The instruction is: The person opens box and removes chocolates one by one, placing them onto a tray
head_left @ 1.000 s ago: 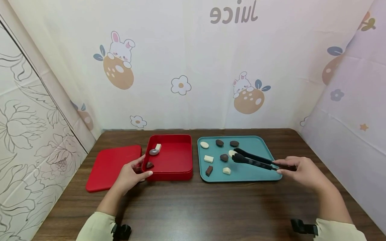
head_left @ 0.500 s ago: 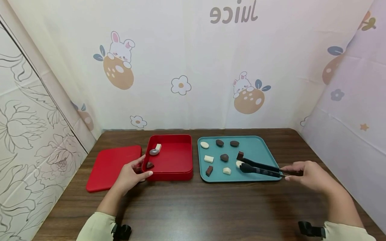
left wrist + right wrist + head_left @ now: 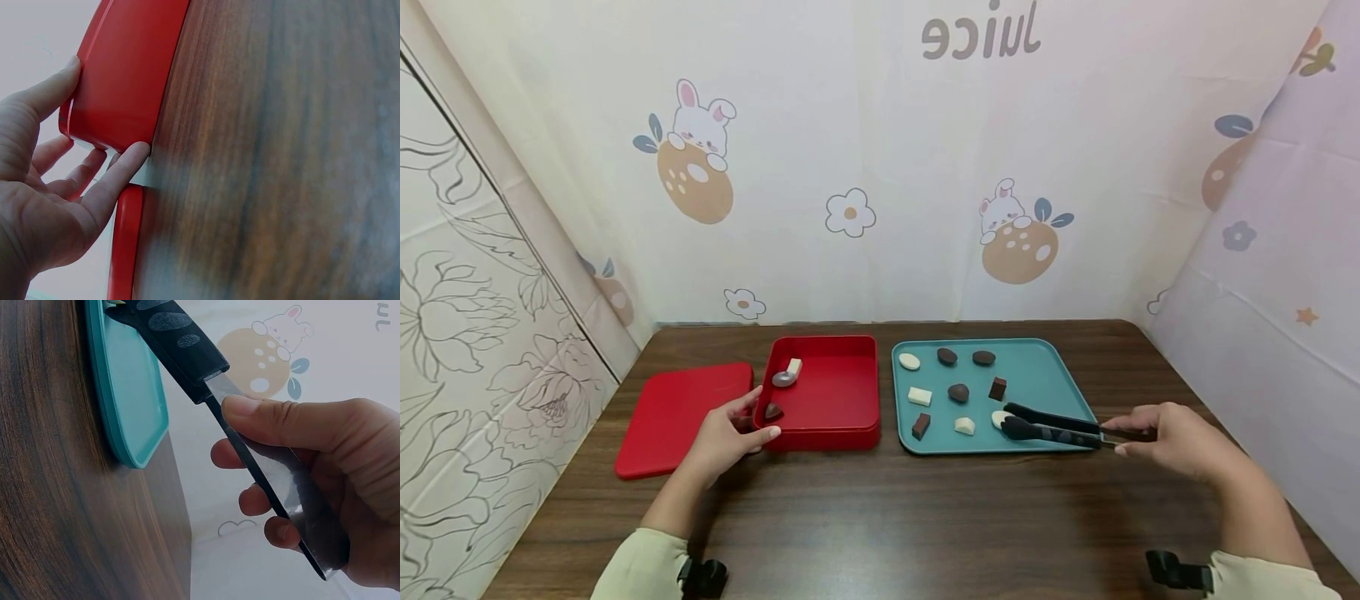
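My left hand holds the near left corner of an open red box, thumb at the front wall and fingers along the left side. Inside lie a small white block, a silvery oval piece and a dark brown piece. My right hand grips black tongs by their rear end, thumb on one arm and fingers on the other in the right wrist view. Between the tong tips sits a white oval chocolate, low over the teal tray.
Several chocolates, such as a dark heart-like one, a brown block and a white block, lie spread on the tray. A flat red lid rests left of the box. A patterned curtain stands behind the wooden table.
The right hand and tongs have moved right and slightly nearer, and the white oval chocolate has moved with their tips. A dark block on the tray has come into sight. The left hand stays put.
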Motion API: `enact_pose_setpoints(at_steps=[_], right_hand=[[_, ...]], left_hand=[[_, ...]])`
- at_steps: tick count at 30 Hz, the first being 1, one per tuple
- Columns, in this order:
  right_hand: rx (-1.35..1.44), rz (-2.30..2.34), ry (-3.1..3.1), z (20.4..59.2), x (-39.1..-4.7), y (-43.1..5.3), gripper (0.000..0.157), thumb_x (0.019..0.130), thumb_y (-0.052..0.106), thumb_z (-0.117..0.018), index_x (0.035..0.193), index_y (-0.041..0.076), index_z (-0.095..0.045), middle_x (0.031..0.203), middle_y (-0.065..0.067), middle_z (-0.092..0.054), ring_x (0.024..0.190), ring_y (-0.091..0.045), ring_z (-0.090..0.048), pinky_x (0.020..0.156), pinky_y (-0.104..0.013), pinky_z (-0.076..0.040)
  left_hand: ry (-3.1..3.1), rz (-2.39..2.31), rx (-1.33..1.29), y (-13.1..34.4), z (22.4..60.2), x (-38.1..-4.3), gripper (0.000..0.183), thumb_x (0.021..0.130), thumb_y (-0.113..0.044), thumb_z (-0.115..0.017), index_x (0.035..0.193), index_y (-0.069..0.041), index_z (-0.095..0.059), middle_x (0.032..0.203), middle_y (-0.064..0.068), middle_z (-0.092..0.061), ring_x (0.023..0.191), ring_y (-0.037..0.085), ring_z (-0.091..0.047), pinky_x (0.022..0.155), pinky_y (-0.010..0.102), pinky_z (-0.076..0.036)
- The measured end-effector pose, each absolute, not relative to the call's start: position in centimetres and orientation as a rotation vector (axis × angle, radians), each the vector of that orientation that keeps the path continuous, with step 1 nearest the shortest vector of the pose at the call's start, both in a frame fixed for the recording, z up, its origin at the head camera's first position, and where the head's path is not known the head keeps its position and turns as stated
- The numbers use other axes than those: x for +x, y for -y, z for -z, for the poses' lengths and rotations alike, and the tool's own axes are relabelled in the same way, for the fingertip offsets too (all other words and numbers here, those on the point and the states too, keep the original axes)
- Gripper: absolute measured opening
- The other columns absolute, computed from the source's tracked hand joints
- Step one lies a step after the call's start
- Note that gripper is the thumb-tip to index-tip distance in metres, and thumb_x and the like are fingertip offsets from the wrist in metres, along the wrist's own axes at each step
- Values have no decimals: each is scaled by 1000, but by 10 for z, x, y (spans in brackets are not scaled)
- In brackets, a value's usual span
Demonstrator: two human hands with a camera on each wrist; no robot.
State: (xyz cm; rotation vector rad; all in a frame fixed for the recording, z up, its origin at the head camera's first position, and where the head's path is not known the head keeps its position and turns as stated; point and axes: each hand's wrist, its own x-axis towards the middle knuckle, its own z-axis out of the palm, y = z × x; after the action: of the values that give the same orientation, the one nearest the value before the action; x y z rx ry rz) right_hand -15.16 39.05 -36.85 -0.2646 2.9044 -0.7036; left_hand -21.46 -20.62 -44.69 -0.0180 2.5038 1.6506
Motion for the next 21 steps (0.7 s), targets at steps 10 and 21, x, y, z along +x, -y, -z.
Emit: enact_pose_setpoints(at_steps=[10,21], right_hand=[[-240,733,-2962,369,-150,-392,40,78,20,-83,114,6,-72,91,0,-68,69,-4,-49,55,-24,-44],[-335,955,-3052,372,-151,-381,40,79,20,-82,115,7,-72,88,0,-66,64,-8,-46,50,-25,-42]], left_hand=[[-2501,-1655,-13,206,448,-215,86,78,-32,-83,151,-19,-39,141,19,-45,119,36,-47,74,36,-59],[-2518,-1629,-5,207,447,-213,87,78,-34,-82,152,-18,-38,142,21,-44,119,37,-47,73,35,-59]])
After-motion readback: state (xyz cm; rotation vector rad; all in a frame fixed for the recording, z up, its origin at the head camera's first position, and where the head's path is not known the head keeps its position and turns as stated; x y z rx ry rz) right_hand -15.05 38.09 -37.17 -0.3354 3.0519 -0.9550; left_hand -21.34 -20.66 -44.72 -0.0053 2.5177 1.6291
